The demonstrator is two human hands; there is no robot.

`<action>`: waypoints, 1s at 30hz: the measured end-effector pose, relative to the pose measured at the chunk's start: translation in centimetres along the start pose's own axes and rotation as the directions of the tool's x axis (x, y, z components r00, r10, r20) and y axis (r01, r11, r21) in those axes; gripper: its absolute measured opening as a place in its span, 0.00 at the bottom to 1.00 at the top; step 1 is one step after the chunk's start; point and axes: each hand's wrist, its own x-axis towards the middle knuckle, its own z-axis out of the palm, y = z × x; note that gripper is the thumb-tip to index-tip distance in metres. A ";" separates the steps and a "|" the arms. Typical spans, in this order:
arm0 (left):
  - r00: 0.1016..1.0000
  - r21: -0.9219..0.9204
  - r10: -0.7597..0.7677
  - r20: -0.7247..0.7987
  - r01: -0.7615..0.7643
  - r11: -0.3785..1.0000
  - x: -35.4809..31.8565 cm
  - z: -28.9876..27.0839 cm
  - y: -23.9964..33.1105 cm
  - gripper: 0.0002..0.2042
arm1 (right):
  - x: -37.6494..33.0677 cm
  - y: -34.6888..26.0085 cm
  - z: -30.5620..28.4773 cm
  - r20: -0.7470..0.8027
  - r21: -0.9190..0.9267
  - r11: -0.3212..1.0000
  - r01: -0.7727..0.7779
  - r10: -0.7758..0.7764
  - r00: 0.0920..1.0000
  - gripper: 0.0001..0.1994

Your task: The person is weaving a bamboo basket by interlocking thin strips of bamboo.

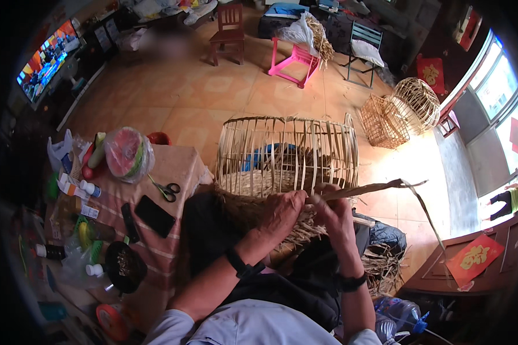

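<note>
Bamboo basket frame [288,152] sits on your lap, ribs pointing away. L hand [282,210] is clamped on its woven rim; R hand [335,208] pinches the strip [374,188], long axis running right w/ tail drooping.

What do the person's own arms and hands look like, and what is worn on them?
Both forearms are bare and enter from the lower edge. Short pale grey-blue sleeves end near the elbows. The left hand has a dark band around its wrist, like a watch strap. The right hand has a similar dark band lower on that forearm. No gloves are worn; rings cannot be made out.
</note>
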 end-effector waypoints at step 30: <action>0.996 0.232 -0.033 0.082 0.013 0.973 -0.1 5.8 -0.1 0.11 | 5.9 -0.1 1.8 0.287 -0.874 0.247 0.418 -0.431 0.855 0.03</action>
